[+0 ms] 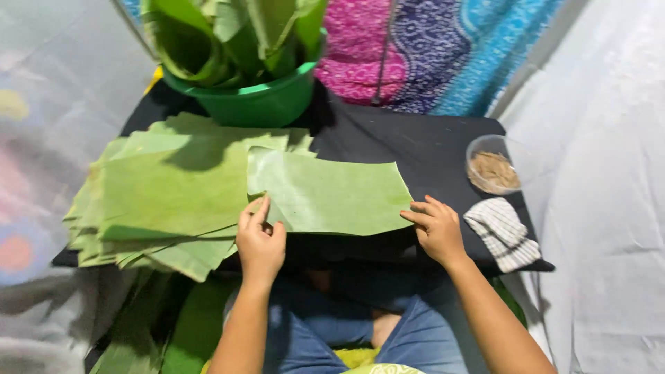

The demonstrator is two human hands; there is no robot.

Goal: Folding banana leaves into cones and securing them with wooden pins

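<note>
Leaf pile (pixel 166 194): many flat green leaf pieces lie in a stack on the left part of the black table (pixel 415 149).
Tub (pixel 256 100): a green tub stands behind the pile, full of rolled-up leaves.
Left hand (pixel 260 239): it pinches the near left edge of the leaf between thumb and fingers. The other fingers are curled in.
Leaf (pixel 329 197): one cut leaf piece lies flat on the table, right in front of the person. Its left end sits on the pile.
Right hand (pixel 435 227): its fingers are bent and a bit open. The fingertips touch the leaf's right edge. It does not grip the leaf.
Bowl (pixel 493 165): a clear bowl with brown stuff in it stands at the far right of the table.
Cloth (pixel 502 232): a folded striped cloth lies just in front of the bowl, near the right hand.
</note>
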